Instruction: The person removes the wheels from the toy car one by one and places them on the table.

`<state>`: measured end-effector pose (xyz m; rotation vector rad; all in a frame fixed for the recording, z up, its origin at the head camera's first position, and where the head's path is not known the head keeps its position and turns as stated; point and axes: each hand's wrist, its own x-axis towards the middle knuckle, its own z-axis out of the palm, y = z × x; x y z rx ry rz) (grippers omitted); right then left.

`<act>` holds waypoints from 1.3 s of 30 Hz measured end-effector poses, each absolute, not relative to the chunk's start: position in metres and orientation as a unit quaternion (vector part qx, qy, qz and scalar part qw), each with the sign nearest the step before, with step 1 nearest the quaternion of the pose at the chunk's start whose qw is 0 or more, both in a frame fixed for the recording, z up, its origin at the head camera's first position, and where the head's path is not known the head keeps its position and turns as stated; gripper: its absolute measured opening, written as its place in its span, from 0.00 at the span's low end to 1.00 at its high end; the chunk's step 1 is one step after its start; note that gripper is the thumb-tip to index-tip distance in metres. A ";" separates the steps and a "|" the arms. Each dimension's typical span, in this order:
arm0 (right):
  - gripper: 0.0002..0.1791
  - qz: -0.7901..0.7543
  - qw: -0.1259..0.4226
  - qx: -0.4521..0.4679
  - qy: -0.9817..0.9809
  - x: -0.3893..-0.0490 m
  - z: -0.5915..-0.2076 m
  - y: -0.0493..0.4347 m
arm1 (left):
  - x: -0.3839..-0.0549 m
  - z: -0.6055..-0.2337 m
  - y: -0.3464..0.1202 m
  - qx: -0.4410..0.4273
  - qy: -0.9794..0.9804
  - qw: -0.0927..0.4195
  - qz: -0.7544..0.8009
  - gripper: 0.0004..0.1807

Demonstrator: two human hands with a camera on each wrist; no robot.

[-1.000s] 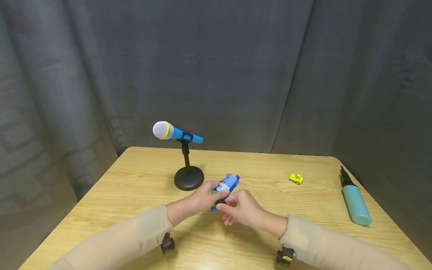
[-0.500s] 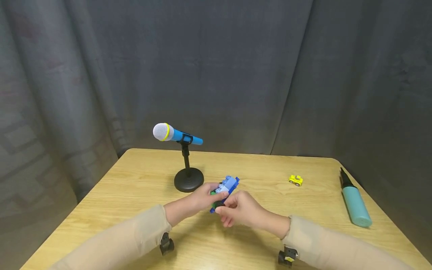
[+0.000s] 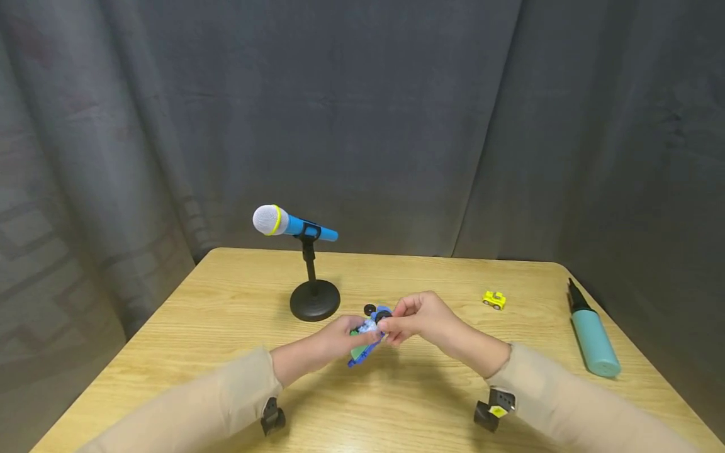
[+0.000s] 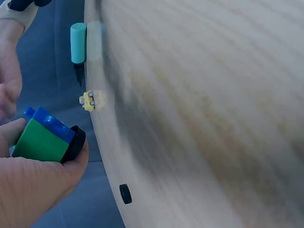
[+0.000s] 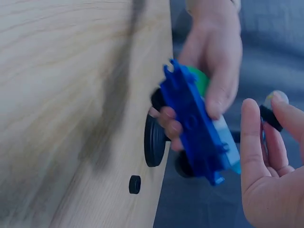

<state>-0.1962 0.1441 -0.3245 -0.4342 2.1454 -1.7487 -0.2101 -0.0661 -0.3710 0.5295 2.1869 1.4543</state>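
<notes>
— What does the head view give you?
— The left hand curls its fingers round the blue-and-green toy above the desk, in from the near edge, seemingly to steady it; the right hand pinches a black wheel, though whether that touches the toy I cannot tell; a loose wheel lies just beyond, perhaps handy there; the yellow car near the far right corner and the teal pump along the right edge look out of the way.
— And the left wrist?
— The left grip leaves a tyre showing beside the toy's green block; the right fingers are too blurred to read.
— The right wrist?
— The toy's blue underside shows, likely kept free by that side hold; the right fingers pinch a small dark piece, presumably the wheel.
</notes>
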 end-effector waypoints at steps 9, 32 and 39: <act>0.15 -0.629 0.126 -0.098 0.761 -0.224 -0.326 0.155 | -0.201 -0.373 -0.065 0.172 0.799 0.248 0.521 0.24; 0.15 -0.623 0.119 0.035 0.772 -0.287 -0.383 0.155 | -0.197 -0.375 -0.071 0.172 0.797 0.275 0.509 0.22; 0.13 -0.607 0.118 0.042 0.785 -0.293 -0.396 0.152 | -0.197 -0.376 -0.072 0.173 0.793 0.279 0.513 0.25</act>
